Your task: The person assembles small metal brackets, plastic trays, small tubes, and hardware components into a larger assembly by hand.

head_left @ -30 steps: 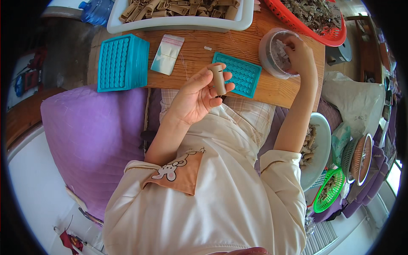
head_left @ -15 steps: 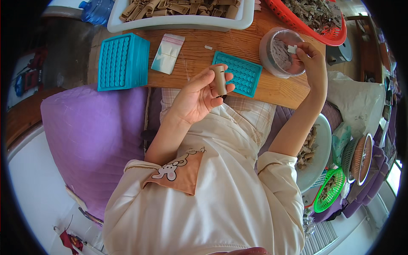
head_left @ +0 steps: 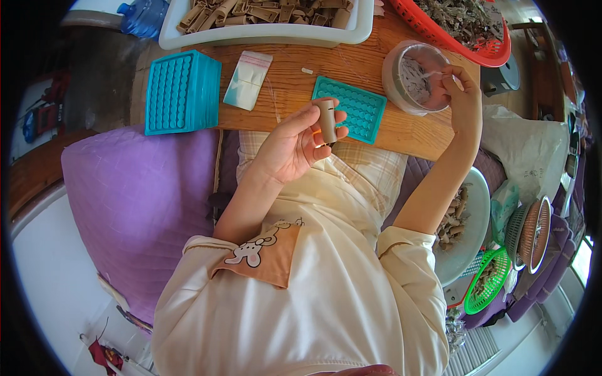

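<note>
My left hand [head_left: 291, 141] is closed around a short tan tube [head_left: 327, 121], held upright in front of me with a dark slit near its top. My right hand [head_left: 463, 94] is at the right rim of a clear round tub [head_left: 390, 78]. Its thumb and fingers pinch a small, thin whitish piece [head_left: 433, 74], seen edge-on. Greyish-white thin pieces [head_left: 414, 81] lie inside the tub. Just past the tan tube, a teal tray with rows of round hollows [head_left: 360, 109] lies on the wooden table [head_left: 288, 69].
A white bin [head_left: 263, 34] of tan plastic parts stands at the back. To the left are a stack of teal trays [head_left: 182, 94] and a clear plastic packet [head_left: 249, 78]. A red basket [head_left: 439, 41] is at the back right. A pale basin [head_left: 470, 250] sits beside my right arm.
The small whitish piece in my right hand has turned from flat-on to edge-on. My right hand has shifted slightly. My left hand still holds the tan tube almost in place.
</note>
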Motion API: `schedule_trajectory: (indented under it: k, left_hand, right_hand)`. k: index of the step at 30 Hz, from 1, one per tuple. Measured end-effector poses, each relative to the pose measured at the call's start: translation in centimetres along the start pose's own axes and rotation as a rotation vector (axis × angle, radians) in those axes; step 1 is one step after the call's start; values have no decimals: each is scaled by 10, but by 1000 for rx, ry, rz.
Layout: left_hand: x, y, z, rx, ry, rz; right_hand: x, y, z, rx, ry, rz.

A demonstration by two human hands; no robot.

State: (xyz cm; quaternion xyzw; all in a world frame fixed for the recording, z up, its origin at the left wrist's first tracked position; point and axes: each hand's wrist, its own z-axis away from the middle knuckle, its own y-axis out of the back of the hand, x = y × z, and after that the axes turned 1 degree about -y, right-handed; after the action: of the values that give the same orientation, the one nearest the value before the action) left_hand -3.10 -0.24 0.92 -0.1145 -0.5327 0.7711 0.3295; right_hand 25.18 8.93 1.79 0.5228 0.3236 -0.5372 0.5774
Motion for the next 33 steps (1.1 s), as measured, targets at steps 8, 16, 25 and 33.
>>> schedule_trajectory:
  k: [8, 16, 25, 33]
  left_hand:
    - [-2, 1, -1, -2, 4, -8]
    - [-2, 2, -1, 15, 12, -6]
    - [-4, -6, -2, 41, 24, -37]
    - [-5, -8, 2, 8, 8, -53]
  right_hand:
    - [5, -1, 1, 42, 142, -13]
    - [1, -5, 8, -8, 180, -72]
    - [-7, -6, 23, 78, 234, -97]
    - [-47, -77, 87, -104, 665, 312]
